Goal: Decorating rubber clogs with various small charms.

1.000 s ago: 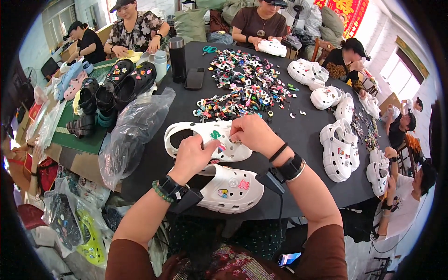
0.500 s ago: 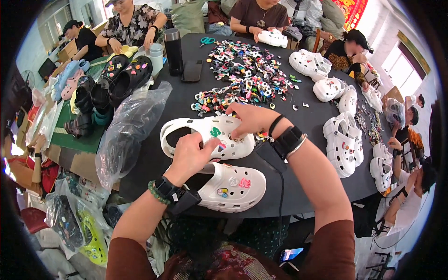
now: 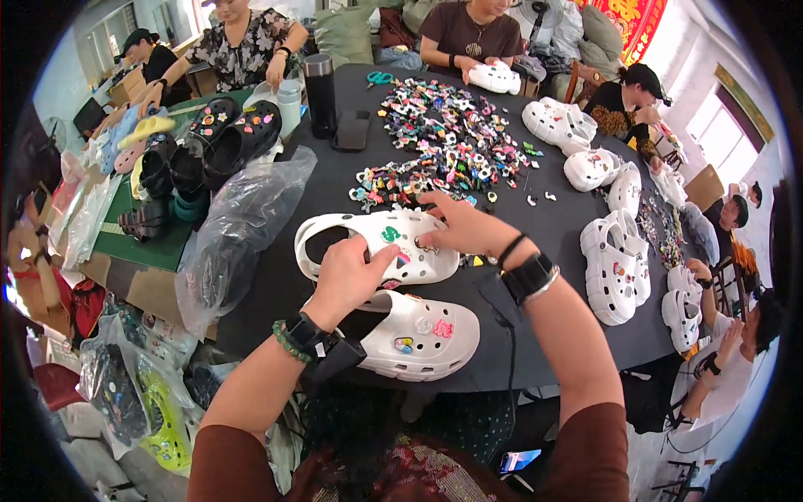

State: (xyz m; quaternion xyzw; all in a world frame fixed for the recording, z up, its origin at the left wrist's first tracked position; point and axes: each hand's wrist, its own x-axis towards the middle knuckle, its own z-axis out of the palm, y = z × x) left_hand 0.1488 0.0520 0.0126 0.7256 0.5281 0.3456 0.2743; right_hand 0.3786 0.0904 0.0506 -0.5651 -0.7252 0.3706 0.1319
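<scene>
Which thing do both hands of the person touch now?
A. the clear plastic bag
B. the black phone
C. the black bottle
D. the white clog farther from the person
D: the left hand and the right hand both rest on the farther white clog, which lies beyond the nearer white clog.

The right hand point(image 3: 464, 227) slid rightward along the upper white clog point(image 3: 376, 244) (left hand unmoved).
</scene>
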